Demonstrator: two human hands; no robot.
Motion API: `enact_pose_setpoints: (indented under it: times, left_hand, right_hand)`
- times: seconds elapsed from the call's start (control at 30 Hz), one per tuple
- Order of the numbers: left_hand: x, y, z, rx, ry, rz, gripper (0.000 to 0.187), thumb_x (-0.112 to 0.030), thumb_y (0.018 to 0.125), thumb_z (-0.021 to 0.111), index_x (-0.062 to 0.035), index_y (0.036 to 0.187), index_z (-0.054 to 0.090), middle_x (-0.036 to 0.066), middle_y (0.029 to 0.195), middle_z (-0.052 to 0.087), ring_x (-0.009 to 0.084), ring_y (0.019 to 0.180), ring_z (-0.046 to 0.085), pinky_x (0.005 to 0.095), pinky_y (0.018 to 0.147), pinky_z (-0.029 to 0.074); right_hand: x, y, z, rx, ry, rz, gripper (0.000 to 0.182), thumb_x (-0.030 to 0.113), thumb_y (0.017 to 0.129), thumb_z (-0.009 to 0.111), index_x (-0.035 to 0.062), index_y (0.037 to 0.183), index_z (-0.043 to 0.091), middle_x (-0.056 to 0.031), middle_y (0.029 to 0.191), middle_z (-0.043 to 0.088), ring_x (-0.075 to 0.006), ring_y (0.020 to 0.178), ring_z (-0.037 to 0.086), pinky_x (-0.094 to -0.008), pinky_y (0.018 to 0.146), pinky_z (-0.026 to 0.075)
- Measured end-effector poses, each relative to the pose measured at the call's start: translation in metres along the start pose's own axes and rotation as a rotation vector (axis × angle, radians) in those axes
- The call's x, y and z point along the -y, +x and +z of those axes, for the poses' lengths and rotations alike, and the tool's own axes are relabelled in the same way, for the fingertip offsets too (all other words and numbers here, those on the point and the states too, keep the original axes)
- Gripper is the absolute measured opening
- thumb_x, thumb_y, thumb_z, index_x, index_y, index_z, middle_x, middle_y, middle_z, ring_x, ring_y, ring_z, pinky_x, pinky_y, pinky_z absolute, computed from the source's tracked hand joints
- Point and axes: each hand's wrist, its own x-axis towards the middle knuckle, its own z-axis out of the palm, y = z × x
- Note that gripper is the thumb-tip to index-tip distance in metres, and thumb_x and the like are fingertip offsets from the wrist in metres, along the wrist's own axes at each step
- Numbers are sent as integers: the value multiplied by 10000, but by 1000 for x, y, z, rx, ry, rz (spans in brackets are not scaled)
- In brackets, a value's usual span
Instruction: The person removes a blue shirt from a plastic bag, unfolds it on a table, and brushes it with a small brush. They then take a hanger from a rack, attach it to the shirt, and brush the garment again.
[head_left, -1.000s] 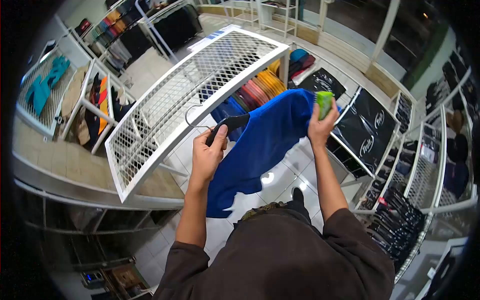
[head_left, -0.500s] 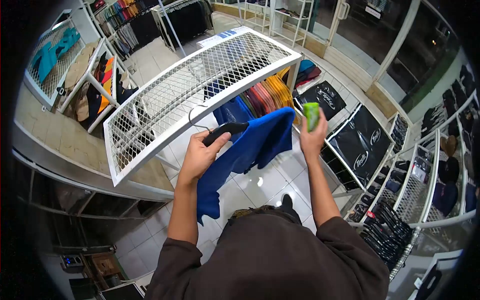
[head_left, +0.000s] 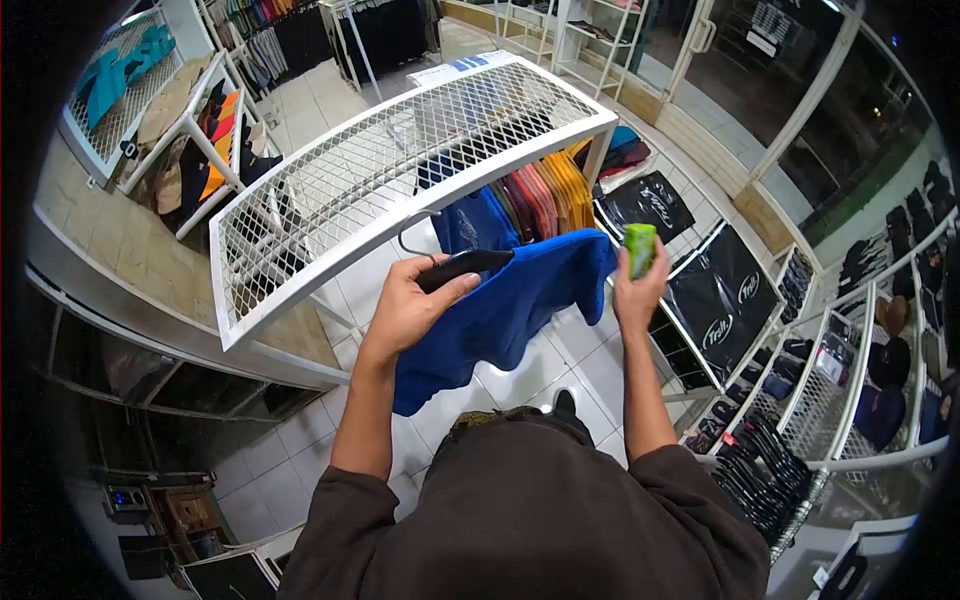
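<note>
My left hand (head_left: 415, 300) is closed around one end of a black clothes hanger (head_left: 480, 264), whose metal hook points up near the rack's edge. From that hanger drapes a blue garment (head_left: 500, 325), probably a shirt, spread out toward the right. My right hand (head_left: 640, 285) grips a small bright green item (head_left: 639, 244), which looks like a can or bottle; its label is too small to read. It stands upright just beyond the garment's right end, apart from the cloth.
In front stands a white mesh-topped rack (head_left: 400, 165) with colourful shirts (head_left: 545, 195) hanging under it. Black printed packages (head_left: 725, 305) lie on the right. Several black hangers (head_left: 762, 465) and caps (head_left: 885, 365) fill the shelves at right. A counter (head_left: 120, 250) runs along the left.
The blue garment and hanger have shifted slightly right and hang more spread out. My right hand with the green item has moved a little right and down.
</note>
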Motion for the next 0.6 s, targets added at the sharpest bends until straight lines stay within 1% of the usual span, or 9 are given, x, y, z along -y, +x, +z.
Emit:
enact_pose_setpoints:
  times: [0.1,0.17,0.27,0.3,0.37,0.43,0.5,0.57,0.6]
  left_hand:
    - [-5,0,0,-18,104,58,170,-113,875,803,9,982,752,-35,741,678,23,638,564,227,552,438]
    - [-4,-1,8,-1,154,80,186,-101,864,802,17,1000,754,-21,735,692,28,633,565,234,555,447]
    - [4,3,20,-28,210,377,242,-72,849,780,-28,1086,765,53,696,690,80,564,538,284,540,439]
    - [5,4,19,-19,212,383,242,-72,849,780,-28,1086,765,53,696,690,80,564,538,284,540,439]
    - [6,4,14,-57,346,463,247,-70,846,782,-69,1092,774,93,663,642,131,543,562,311,537,436]
    - [4,-2,9,-93,350,452,250,-98,844,798,-103,1093,780,114,667,613,193,535,575,334,539,437]
    - [5,-7,3,-115,427,483,264,-116,847,804,-113,1110,775,111,688,629,226,548,591,339,543,449]
    - [1,-9,4,-130,460,532,296,-109,847,793,-136,1140,766,111,712,634,265,572,599,357,548,460]
    - [-1,-11,6,-96,502,533,306,-97,846,781,-140,1148,763,106,722,636,270,583,603,365,551,463]
  right_hand:
    - [27,-4,-19,-29,86,-37,611,231,908,755,-28,1400,500,-241,1254,568,-401,1163,563,-451,1011,451]
    - [69,-12,-26,124,185,-239,647,209,869,779,-10,1413,504,-231,1242,575,-383,1155,574,-439,1012,453]
    - [96,-20,-26,326,259,-465,730,140,782,795,-1,1433,497,-214,1225,580,-383,1117,588,-437,1015,456]
    - [87,-18,-22,322,204,-520,737,123,767,795,4,1430,497,-217,1237,578,-393,1125,583,-436,1008,465]
    - [45,-6,-8,224,149,-467,685,138,807,787,9,1418,505,-225,1241,579,-404,1125,585,-439,991,479]
    - [9,1,0,122,29,-113,598,262,898,779,-12,1371,537,-224,1248,607,-363,1128,614,-432,983,483]
    - [-13,3,-11,63,-102,-2,590,272,901,775,7,1379,556,-211,1239,622,-342,1121,633,-430,971,496]
    - [10,5,-25,67,-7,-31,608,270,900,775,26,1410,549,-200,1260,622,-313,1148,632,-413,983,498]
    - [32,6,-32,123,85,-84,596,243,895,770,13,1399,549,-208,1174,622,-368,1093,620,-441,968,488]
